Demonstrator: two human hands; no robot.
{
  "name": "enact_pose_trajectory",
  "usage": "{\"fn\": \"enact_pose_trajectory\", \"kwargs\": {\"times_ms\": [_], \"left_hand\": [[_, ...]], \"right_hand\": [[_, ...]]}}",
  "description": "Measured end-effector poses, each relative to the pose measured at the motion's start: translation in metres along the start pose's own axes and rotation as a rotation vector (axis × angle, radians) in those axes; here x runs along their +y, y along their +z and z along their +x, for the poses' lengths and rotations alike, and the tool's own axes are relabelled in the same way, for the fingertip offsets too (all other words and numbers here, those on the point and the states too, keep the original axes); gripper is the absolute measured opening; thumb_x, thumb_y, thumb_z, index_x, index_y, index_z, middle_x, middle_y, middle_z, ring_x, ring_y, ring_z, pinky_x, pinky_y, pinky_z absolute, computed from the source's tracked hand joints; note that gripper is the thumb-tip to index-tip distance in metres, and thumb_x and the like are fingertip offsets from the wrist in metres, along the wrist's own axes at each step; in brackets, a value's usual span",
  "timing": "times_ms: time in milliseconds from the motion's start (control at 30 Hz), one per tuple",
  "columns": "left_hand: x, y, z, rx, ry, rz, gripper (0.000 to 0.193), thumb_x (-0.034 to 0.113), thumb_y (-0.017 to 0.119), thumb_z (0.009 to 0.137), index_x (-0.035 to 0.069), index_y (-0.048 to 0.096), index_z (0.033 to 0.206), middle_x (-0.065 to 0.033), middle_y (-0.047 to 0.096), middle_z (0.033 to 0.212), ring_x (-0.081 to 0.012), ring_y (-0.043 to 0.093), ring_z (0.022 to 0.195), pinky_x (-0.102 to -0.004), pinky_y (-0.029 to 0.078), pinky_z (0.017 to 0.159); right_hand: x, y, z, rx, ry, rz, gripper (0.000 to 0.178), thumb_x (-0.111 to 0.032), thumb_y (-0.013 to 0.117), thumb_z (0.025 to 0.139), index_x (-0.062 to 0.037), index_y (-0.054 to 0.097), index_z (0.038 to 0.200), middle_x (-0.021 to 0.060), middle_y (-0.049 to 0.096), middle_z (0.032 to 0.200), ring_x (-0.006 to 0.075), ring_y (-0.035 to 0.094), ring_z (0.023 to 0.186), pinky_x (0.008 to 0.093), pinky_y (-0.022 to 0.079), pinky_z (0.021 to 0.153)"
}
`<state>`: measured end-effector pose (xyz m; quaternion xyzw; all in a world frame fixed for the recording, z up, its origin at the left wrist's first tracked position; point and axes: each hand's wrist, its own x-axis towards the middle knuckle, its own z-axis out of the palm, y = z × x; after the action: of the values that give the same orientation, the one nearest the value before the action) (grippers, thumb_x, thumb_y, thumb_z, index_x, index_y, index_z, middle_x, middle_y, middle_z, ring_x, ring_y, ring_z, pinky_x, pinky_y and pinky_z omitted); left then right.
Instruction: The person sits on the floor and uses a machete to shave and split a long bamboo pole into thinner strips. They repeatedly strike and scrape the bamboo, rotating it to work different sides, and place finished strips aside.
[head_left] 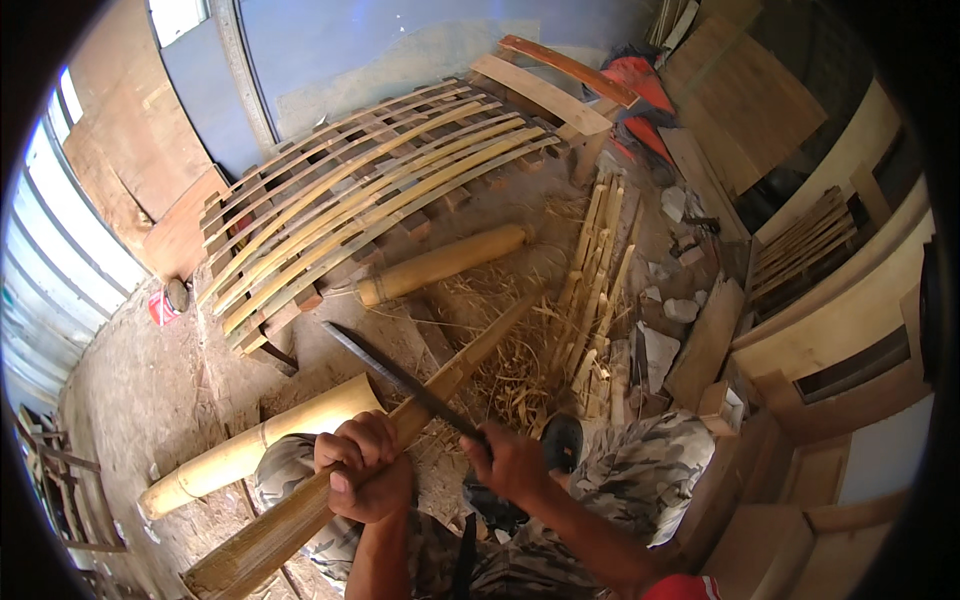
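Note:
A long split bamboo piece slants across my lap, its wide near end low at the left and its narrow end pointing away over the floor. My left hand is closed round its middle, above my left knee. In my right hand is the grip end of a long dark-bladed knife. The blade crosses over the bamboo just beyond my left hand, its tip toward the far left. Whether the edge touches the bamboo I cannot tell. My fingers hide most of the knife's handle.
Bamboo tubes lie on the floor, one by my left knee. Beyond stands a slatted bamboo rack. Shavings and a bundle of split strips lie ahead. Wooden furniture lines the right; a red can stands left.

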<state>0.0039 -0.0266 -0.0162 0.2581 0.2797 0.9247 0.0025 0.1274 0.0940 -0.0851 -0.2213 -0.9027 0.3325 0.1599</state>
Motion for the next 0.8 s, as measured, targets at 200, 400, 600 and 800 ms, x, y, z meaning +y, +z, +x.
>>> {"fn": "enact_pose_trajectory", "kwargs": {"times_ms": [200,400,600,800], "left_hand": [[-0.001,0.003,-0.001,-0.042,0.006,0.014,0.037,0.035,0.060,0.085,0.013,0.035,0.070,0.0003,0.034,0.056,-0.0149,0.035,0.052,-0.0318,0.031,0.053],[0.000,0.007,-0.001,-0.050,-0.005,0.027,0.036,0.035,0.060,0.085,0.013,0.036,0.071,0.0004,0.034,0.056,-0.0147,0.036,0.052,-0.0318,0.032,0.054],[0.000,0.006,0.010,0.050,0.047,0.033,0.037,0.038,0.062,0.087,0.011,0.039,0.080,-0.0028,0.040,0.067,-0.0168,0.043,0.059,-0.0312,0.037,0.059],[0.009,0.006,0.027,0.173,0.133,0.056,0.036,0.039,0.062,0.087,0.010,0.039,0.086,-0.0037,0.040,0.071,-0.0160,0.043,0.059,-0.0295,0.039,0.057]], "right_hand": [[0.004,-0.012,0.006,-0.042,0.063,0.016,0.038,-0.041,0.052,0.100,-0.0057,0.060,0.086,0.0103,0.053,0.055,0.0298,0.057,0.048,0.0423,0.043,0.045],[0.034,0.001,0.010,-0.090,0.204,0.067,0.046,-0.048,0.049,0.100,-0.0051,0.060,0.092,0.0081,0.051,0.057,0.0246,0.054,0.047,0.0387,0.045,0.048],[0.012,-0.003,0.000,-0.082,0.384,0.399,0.045,-0.045,0.048,0.101,-0.0031,0.062,0.106,0.0080,0.056,0.059,0.0229,0.056,0.048,0.0389,0.042,0.047],[0.022,-0.003,0.000,-0.109,0.243,0.344,0.040,-0.040,0.047,0.103,-0.0039,0.062,0.108,0.0049,0.056,0.061,0.0165,0.052,0.049,0.0354,0.040,0.047]]}}
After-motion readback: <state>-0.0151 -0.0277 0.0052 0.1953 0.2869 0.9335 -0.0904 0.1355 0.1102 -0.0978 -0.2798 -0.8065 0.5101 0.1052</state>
